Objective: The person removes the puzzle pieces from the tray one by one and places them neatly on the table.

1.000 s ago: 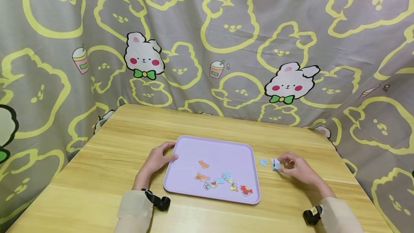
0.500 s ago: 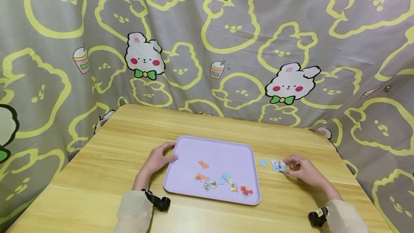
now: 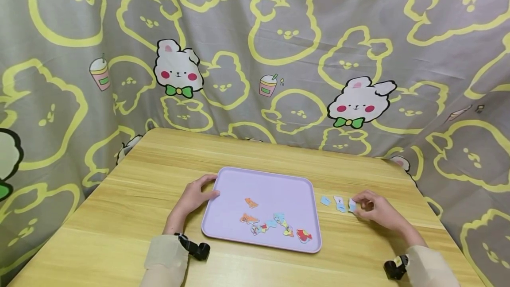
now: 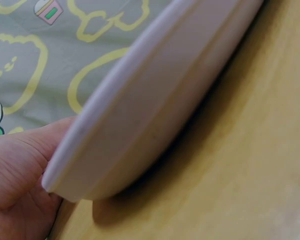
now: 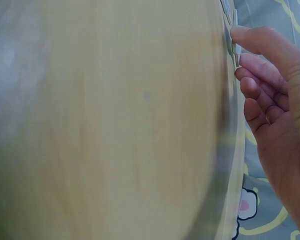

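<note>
A lilac tray lies on the table, and my left hand grips its left edge with the thumb over the rim. In the left wrist view that hand is behind the tray's side wall. To the right of the tray, my right hand pinches a small blue-and-white puzzle piece between thumb and fingertips, close over the table. The right wrist view shows this piece edge-on. Beside it lie a blue-and-white piece and a pale blue piece.
On the tray lie orange pieces, a joined multicoloured group, a blue-and-yellow group and a red piece. The wooden table meets a patterned grey curtain at the back and sides.
My right hand has moved a little right with the puzzle piece, drawing it apart from the blue-and-white piece beside it. The left hand and tray have stayed in place.
</note>
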Available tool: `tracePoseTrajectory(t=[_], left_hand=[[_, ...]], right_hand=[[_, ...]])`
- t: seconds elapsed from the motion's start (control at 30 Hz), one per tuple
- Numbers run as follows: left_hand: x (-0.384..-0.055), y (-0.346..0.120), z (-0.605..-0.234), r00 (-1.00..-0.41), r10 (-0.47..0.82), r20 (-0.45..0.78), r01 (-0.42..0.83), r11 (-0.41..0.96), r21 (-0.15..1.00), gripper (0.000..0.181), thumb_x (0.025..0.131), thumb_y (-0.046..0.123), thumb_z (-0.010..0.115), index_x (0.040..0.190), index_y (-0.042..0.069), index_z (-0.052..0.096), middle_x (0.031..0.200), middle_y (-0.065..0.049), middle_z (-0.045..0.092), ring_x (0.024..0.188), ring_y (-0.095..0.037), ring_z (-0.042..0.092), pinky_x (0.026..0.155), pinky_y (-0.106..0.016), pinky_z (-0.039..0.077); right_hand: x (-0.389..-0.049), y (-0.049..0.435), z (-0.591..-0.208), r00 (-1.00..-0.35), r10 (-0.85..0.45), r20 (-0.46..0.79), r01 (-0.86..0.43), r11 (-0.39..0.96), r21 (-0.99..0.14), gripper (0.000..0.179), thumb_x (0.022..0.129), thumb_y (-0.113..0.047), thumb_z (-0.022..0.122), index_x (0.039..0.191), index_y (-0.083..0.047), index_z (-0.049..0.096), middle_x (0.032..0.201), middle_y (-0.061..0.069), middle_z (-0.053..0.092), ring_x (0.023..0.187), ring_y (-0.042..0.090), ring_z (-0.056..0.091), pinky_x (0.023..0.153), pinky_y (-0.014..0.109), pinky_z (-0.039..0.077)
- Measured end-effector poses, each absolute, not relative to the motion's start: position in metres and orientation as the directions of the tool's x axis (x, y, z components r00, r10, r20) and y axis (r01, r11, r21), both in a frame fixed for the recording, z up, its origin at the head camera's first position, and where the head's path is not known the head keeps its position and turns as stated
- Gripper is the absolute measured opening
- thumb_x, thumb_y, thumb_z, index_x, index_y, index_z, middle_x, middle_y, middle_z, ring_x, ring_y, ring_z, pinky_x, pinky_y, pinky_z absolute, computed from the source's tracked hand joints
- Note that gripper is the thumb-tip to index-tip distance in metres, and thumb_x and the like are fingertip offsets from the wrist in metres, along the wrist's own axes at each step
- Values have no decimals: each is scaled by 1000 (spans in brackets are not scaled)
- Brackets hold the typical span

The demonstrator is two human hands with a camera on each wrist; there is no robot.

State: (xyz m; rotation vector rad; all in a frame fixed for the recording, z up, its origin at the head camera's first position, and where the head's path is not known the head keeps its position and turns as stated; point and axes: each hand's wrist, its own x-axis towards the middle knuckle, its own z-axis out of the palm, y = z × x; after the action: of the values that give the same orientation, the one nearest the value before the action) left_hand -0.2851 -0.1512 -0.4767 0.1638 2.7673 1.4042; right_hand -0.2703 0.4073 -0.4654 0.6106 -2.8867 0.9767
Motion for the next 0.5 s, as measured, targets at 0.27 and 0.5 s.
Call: tracePoseTrajectory(t=[0.27,0.5], left_hand=[[-284,-152,-476,-994,106,11,71,580,811,54,90,20,70,141,10,52,148,-17,49,144,-41,34,120,-58,27],[-285,-151,-477,-994,107,10,70,584,809,54,90,20,70,141,10,52,148,-17,49,144,-41,34,120,-58,27]], right_hand=[[-272,409,-465,-926,-352,133,-360,724,-588,26,84,-12,75,106,-5,65,85,0,52,72,5,47,59,19,42],[-274,410,-465,-932,-350,100,-339,735,-587,27,84,-12,75,108,-5,65,86,2,53,72,5,46,58,20,41]])
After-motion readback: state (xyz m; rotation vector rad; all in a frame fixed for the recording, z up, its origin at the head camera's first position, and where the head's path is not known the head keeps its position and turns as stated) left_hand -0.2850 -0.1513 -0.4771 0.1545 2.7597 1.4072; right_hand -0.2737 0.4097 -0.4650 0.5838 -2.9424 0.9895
